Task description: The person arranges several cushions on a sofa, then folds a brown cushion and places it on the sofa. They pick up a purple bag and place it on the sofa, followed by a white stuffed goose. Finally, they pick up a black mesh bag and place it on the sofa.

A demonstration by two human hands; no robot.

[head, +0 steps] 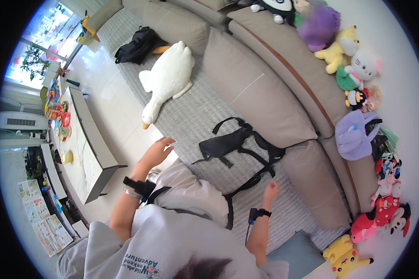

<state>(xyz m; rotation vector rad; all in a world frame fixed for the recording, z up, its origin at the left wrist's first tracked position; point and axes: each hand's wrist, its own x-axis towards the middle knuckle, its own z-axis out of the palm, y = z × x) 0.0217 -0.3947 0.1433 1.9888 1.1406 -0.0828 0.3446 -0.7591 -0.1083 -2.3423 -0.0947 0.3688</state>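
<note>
My left hand (157,150) is held above my lap at the sofa's front edge, its fingers apart and nothing in it. My right hand (272,189) is over the sofa seat, its fingers curled closed with nothing visible in them. A black fabric bag with straps (218,143) lies flat on the grey ribbed sofa cover (202,108), ahead of my hands and nearer the right one. Black straps run from it towards my lap. Further up the seat lies a white plush goose (173,71), its head towards the front edge. Each wrist wears a black strapped device.
Beige cushions (255,83) line the sofa back, with plush toys (354,139) along the top. A black bag (136,45) lies beyond the goose. At left is a marble-topped table (80,153) holding small items. A grey-blue cushion (296,256) lies at lower right.
</note>
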